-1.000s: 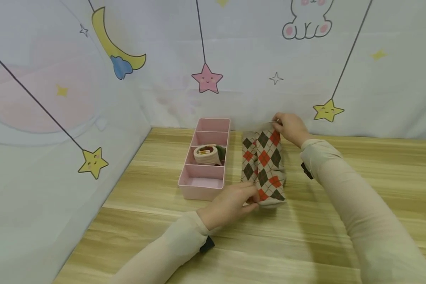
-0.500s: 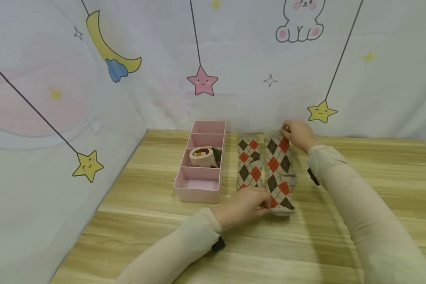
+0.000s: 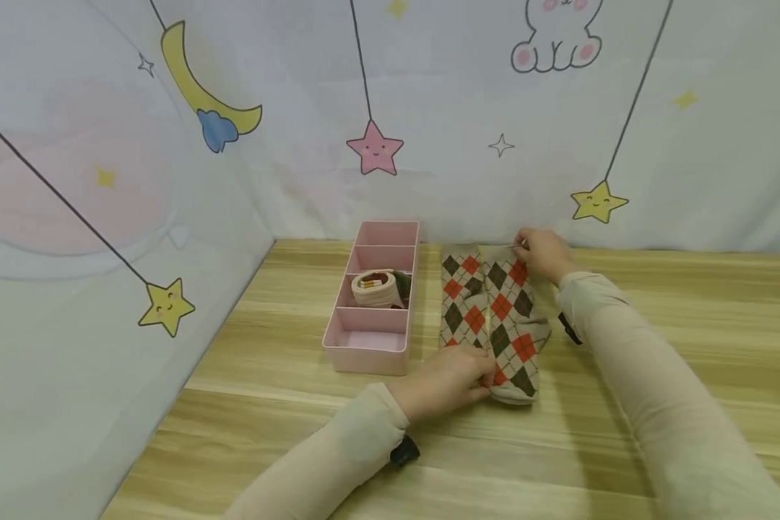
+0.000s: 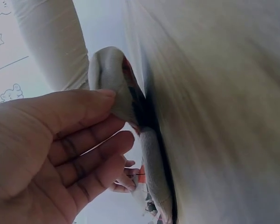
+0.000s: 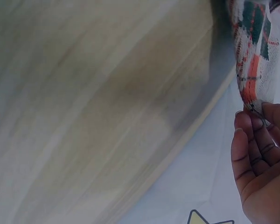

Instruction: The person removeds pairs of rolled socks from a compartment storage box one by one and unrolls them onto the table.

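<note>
Narrowly, left grip (image 3: 447, 380) and right grip (image 3: 546, 253) pinch one argyle sock (image 3: 512, 325).

Soft light casts a faint shadow (image 3: 594, 448) on the tabletop (image 3: 513, 466), which both wrist views blur.

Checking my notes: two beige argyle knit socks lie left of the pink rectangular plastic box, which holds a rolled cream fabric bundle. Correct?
Wrong side: the head view shows the beige argyle socks lying right of the pink plastic box, which holds the rolled cream bundle.
</note>
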The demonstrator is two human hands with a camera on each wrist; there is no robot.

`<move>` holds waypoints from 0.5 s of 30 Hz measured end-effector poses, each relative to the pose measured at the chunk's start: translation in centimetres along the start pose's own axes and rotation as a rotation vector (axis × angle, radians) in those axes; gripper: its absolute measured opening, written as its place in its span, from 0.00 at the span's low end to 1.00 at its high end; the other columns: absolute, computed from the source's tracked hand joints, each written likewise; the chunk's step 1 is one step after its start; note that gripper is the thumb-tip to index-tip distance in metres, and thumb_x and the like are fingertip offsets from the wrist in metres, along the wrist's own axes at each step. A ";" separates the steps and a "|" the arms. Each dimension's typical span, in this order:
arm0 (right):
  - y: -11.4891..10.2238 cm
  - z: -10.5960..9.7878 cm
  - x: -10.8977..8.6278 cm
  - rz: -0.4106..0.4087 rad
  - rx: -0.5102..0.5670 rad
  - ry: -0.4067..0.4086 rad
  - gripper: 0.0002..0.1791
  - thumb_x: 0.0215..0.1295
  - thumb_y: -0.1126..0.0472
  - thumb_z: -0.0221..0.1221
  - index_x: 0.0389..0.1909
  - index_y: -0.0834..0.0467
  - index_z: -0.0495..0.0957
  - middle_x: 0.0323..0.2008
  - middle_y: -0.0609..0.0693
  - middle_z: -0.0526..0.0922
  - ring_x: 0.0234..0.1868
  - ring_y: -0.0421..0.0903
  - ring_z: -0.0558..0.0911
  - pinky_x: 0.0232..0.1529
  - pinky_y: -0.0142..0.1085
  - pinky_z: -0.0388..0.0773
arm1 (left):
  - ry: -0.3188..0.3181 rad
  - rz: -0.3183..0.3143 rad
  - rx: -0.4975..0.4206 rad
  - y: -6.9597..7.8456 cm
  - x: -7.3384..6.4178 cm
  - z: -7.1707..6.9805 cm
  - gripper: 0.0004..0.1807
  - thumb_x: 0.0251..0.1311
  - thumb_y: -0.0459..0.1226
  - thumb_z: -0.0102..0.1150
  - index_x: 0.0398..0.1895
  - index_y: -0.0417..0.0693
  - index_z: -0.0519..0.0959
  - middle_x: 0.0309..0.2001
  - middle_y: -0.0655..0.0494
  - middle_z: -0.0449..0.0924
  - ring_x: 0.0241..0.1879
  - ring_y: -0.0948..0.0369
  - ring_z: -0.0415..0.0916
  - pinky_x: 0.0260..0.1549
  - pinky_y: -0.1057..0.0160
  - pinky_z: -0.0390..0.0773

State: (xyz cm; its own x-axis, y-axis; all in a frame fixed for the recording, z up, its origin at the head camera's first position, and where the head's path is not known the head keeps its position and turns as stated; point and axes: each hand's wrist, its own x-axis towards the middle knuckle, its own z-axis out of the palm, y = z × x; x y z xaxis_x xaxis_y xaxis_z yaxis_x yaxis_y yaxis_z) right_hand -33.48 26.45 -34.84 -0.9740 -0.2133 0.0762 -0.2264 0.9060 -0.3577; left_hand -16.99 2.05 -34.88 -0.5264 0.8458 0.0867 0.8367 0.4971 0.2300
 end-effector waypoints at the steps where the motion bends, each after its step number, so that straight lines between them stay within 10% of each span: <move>1: -0.1 0.1 0.0 0.002 -0.015 0.015 0.09 0.71 0.61 0.51 0.41 0.63 0.75 0.34 0.61 0.84 0.34 0.55 0.81 0.40 0.47 0.76 | 0.001 0.007 0.003 0.0 0.0 0.0 0.06 0.58 0.40 0.64 0.27 0.54 0.78 0.30 0.65 0.77 0.32 0.71 0.71 0.31 0.77 0.67; 15: -0.1 1.3 0.7 0.016 -0.036 -0.057 0.13 0.72 0.60 0.49 0.47 0.65 0.74 0.41 0.65 0.83 0.38 0.58 0.82 0.42 0.50 0.77 | -0.082 0.040 -0.004 -0.4 0.0 0.6 0.06 0.60 0.38 0.62 0.26 0.54 0.77 0.28 0.66 0.74 0.28 0.73 0.67 0.27 0.79 0.65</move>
State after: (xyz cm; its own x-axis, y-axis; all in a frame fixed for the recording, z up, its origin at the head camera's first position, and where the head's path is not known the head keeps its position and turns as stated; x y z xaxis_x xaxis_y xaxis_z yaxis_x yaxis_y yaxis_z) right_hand -34.17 25.75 -35.92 -0.9758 -0.2180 0.0170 -0.2116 0.9219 -0.3246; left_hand -17.22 1.92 -35.59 -0.4782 0.8781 0.0161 0.8560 0.4620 0.2319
